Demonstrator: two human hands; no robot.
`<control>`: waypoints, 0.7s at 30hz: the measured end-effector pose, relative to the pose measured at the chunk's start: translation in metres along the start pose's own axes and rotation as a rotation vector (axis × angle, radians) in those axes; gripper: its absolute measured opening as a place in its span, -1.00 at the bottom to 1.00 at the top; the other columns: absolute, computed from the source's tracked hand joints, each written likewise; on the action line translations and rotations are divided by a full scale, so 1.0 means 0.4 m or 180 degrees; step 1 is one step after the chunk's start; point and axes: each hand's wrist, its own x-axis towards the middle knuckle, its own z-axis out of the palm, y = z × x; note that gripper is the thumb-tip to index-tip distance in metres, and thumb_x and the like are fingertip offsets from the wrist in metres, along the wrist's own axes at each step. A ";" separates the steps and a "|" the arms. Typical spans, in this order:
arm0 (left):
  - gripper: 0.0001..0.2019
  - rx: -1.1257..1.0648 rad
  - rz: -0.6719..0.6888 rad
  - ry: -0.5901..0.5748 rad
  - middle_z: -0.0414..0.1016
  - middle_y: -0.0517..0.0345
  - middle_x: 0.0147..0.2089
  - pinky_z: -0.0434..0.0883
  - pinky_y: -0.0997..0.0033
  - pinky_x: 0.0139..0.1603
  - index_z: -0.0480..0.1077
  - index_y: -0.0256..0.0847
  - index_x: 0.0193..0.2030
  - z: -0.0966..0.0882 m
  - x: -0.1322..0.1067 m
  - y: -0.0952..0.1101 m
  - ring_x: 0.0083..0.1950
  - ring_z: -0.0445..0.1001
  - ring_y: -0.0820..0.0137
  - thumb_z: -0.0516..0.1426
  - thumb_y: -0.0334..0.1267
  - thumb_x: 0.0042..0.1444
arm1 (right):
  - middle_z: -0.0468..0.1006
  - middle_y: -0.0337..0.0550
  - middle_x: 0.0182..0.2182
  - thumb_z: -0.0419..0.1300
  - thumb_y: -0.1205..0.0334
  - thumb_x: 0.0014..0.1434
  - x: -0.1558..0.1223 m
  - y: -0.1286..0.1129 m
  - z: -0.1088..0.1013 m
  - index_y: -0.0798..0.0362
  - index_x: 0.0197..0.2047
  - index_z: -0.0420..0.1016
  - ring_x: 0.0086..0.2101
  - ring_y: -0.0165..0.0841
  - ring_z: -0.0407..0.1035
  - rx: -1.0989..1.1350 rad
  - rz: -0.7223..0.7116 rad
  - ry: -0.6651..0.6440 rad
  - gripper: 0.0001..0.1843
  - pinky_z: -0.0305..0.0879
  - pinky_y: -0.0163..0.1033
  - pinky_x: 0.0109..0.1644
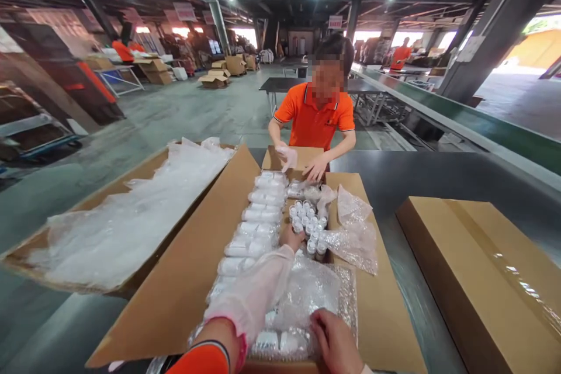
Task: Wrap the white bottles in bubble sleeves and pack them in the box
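My left hand [292, 238], its arm in a whitish sleeve cover, reaches into the open carton [364, 304]. Its fingers curl against a small clear-capped bottle [297, 226] at the near left edge of a cluster of standing bottles; part of the grip is hidden. My right hand [336, 339], at the carton's near side, pinches the edge of a bubble-wrap bag [309, 289] that lies over wrapped bottles. A row of white bottles in bubble wrap [248, 247] fills the carton's left side. More bubble-wrap bags [350, 242] drape over the right flap.
Across the table a co-worker in an orange shirt [313, 123] has both hands at the carton's far end. To the left stands a long box of bubble-wrap bags [131, 222]. A taped carton [477, 269] lies at right on the dark table [390, 172].
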 end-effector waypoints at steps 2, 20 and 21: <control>-0.71 -0.0136 -0.0005 0.0142 0.46 -0.09 -0.08 0.34 0.32 -0.05 0.26 -0.26 -0.06 -0.043 -0.030 0.002 -0.04 0.44 0.23 0.11 -0.29 0.04 | 0.53 -0.19 -0.45 0.10 0.23 0.11 0.010 0.001 -0.007 0.03 -0.33 0.47 -0.40 -0.29 0.39 0.0220 0.0184 -0.0069 -0.86 0.24 -0.27 -0.31; -0.41 -0.0978 -0.1268 -0.2107 0.25 0.34 -0.69 0.14 0.48 -0.67 0.14 -0.29 0.19 -0.272 -0.474 -0.118 -0.73 0.24 0.42 0.08 -0.08 0.03 | 0.48 0.03 -0.29 -0.04 0.24 0.22 0.056 -0.080 0.041 0.12 -0.11 0.50 -0.25 -0.20 0.38 0.0394 -0.0846 0.0433 -0.67 0.34 -0.09 -0.13; -0.49 -0.1585 -0.1502 -0.2229 0.30 0.28 -0.65 0.21 0.45 -0.62 0.24 -0.34 0.07 -0.271 -0.466 -0.119 -0.68 0.29 0.40 0.08 -0.11 0.00 | 0.47 0.03 -0.30 -0.04 0.29 0.22 0.049 -0.086 0.046 0.11 -0.06 0.48 -0.27 -0.22 0.38 0.0304 -0.1096 0.0558 -0.67 0.36 -0.10 -0.16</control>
